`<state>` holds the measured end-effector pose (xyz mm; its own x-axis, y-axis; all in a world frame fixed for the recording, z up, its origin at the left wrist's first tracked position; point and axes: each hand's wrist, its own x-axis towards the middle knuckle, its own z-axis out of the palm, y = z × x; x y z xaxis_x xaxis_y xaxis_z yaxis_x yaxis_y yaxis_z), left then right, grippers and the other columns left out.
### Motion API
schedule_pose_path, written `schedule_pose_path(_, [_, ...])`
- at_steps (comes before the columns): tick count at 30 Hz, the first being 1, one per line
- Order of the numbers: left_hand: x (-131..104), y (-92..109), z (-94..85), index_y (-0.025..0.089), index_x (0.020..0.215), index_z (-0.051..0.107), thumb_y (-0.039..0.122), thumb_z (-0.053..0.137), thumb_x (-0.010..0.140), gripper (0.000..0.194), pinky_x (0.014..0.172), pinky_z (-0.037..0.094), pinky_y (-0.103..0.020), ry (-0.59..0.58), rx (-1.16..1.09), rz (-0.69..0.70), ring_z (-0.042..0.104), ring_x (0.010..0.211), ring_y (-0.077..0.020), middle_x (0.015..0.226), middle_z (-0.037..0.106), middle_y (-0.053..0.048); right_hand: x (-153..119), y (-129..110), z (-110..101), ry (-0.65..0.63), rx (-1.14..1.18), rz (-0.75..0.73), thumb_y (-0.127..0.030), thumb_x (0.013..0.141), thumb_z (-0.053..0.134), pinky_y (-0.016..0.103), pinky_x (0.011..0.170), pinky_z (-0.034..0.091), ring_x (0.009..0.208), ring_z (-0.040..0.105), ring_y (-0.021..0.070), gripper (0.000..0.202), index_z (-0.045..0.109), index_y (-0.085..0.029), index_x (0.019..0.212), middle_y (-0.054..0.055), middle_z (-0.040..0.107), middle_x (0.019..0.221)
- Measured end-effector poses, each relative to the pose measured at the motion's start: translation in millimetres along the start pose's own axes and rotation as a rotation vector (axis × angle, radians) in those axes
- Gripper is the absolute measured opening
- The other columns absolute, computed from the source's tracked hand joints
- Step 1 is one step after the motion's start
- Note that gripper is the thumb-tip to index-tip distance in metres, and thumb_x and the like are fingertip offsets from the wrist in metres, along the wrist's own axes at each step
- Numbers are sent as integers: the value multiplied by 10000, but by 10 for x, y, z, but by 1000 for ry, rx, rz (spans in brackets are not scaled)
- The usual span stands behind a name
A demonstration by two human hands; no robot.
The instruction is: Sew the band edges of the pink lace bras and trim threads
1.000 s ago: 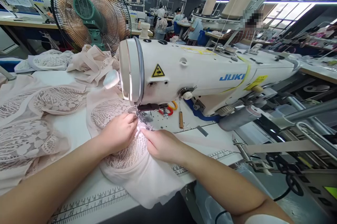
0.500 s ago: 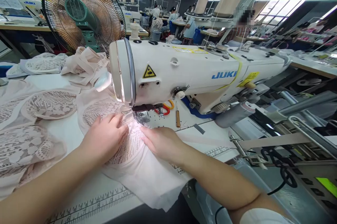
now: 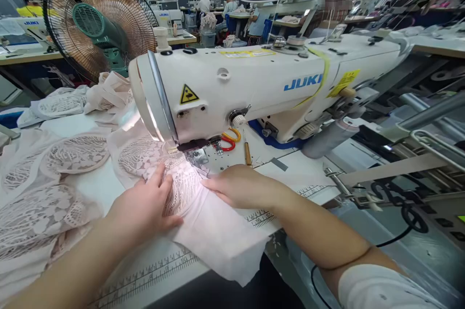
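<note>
A pale pink lace bra [image 3: 185, 188] lies under the head of a white sewing machine [image 3: 218, 86], partly hidden by my hands. My left hand [image 3: 145, 207] rests on its lace with the fingers apart and the thumb stretched toward the plain cloth. At the other side, my right hand [image 3: 240, 185] pinches the cup's edge between thumb and fingers, close to the presser foot [image 3: 194, 156]. Plain fabric from the bra hangs over the table's front edge below my right hand. The needle point is too small to make out.
More lace bras [image 3: 47, 207] are heaped on the left. Behind the needle area lie red and yellow handled scissors [image 3: 230, 139] and a wooden-handled tool [image 3: 247, 153]. A fan [image 3: 94, 23] stands at the back left. A ruler strip [image 3: 156, 275] runs along the table's front.
My left hand has spread its fingers and its thumb has come down toward me on the cloth. My right hand keeps its pinch. The whole view has shifted slightly.
</note>
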<state>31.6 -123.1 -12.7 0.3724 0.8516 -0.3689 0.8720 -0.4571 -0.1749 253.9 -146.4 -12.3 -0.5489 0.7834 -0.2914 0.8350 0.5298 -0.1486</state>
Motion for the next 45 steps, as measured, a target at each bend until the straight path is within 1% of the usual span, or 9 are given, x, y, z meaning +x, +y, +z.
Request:
schedule_pose_path(8, [192, -269, -44, 212, 1442, 355, 567, 545, 756, 795, 772, 535, -401, 85, -26, 44, 520, 1199, -349, 1605, 31, -97, 101, -98, 58, 2, 48, 151, -102, 817, 438, 280, 509, 228, 525, 481, 173, 578, 404, -205, 1385, 50, 602, 670])
schedule_pose_path(11, [261, -358, -21, 224, 1468, 304, 536, 562, 760, 815, 833, 528, -405, 124, -69, 70, 472, 1266, -349, 1603, -9, -115, 137, -146, 65, -11, 56, 200, -78, 778, 466, 288, 506, 263, 577, 548, 219, 670, 360, -205, 1427, 72, 642, 711])
schedule_pose_path(15, [322, -432, -16, 215, 1486, 260, 491, 596, 756, 850, 885, 511, -395, 141, -129, 81, 515, 1231, -332, 1595, 11, -166, 165, -176, 67, -15, 79, 232, -69, 747, 500, 291, 503, 294, 630, 595, 252, 764, 297, -201, 1472, 82, 671, 743])
schedule_pose_path(21, [384, -511, -39, 251, 1496, 228, 517, 575, 764, 853, 920, 496, -380, 117, -202, 60, 533, 1215, -324, 1600, -21, -138, 173, -185, 69, -16, 88, 238, -59, 732, 522, 287, 499, 301, 657, 614, 256, 789, 294, -204, 1473, 80, 688, 775])
schedule_pose_path(25, [438, -574, -38, 260, 1490, 234, 545, 561, 762, 848, 936, 489, -396, 100, -266, 52, 619, 1093, -304, 1595, -26, -153, 189, -184, 94, -15, 85, 229, -51, 726, 533, 282, 498, 295, 638, 609, 243, 799, 293, -218, 1470, 69, 690, 776])
schedule_pose_path(32, [521, -655, -31, 213, 1462, 284, 546, 554, 767, 817, 932, 491, -419, 152, -344, 57, 642, 1014, -292, 1576, 43, -203, 184, -191, 95, -16, 86, 238, -76, 738, 540, 285, 499, 292, 647, 606, 249, 768, 311, -226, 1455, 68, 686, 766])
schedule_pose_path(36, [553, -666, -37, 179, 1462, 270, 512, 536, 779, 805, 1019, 423, -434, 167, -354, 31, 539, 1185, -327, 1560, 74, -208, 184, -190, 95, -9, 88, 245, -73, 734, 530, 289, 493, 294, 635, 601, 246, 763, 319, -225, 1450, 66, 675, 753])
schedule_pose_path(39, [580, -688, -15, 163, 1450, 282, 508, 519, 784, 786, 1031, 408, -442, 214, -337, 33, 431, 1290, -350, 1505, 211, -207, 187, -190, 94, -18, 94, 253, -70, 737, 521, 283, 506, 300, 636, 600, 236, 753, 325, -239, 1444, 62, 664, 739])
schedule_pose_path(45, [626, -746, -6, 195, 1322, 412, 511, 492, 807, 610, 879, 510, -386, 322, -273, 47, 567, 1117, -307, 1365, 397, -165, 186, -198, 72, -27, 91, 245, -58, 739, 505, 285, 504, 295, 633, 588, 234, 745, 330, -234, 1442, 60, 659, 741])
